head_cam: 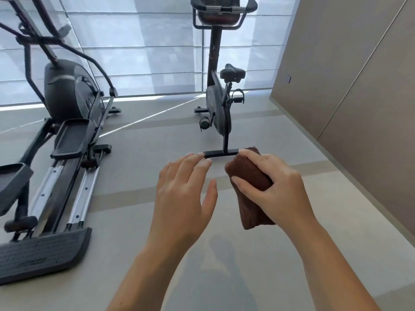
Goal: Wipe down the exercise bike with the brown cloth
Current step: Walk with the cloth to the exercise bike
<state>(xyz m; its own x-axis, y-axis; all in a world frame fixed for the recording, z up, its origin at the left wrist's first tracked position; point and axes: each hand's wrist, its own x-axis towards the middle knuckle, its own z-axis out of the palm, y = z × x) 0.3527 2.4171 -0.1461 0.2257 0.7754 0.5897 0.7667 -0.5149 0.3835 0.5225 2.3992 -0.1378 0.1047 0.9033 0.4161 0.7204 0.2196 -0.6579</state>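
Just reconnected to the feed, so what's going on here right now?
A person stands a few steps from the black upright exercise bike, facing it. The right hand grips a folded brown cloth; the left hand is open and empty beside it. Nothing touches the bike yet. A black elliptical trainer stands to the left.

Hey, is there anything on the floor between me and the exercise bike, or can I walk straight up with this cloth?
Nothing visible blocks the way. The brown cloth is in your right hand, and the floor ahead is bare up to the exercise bike. The elliptical machine stands off to the left, out of that path.
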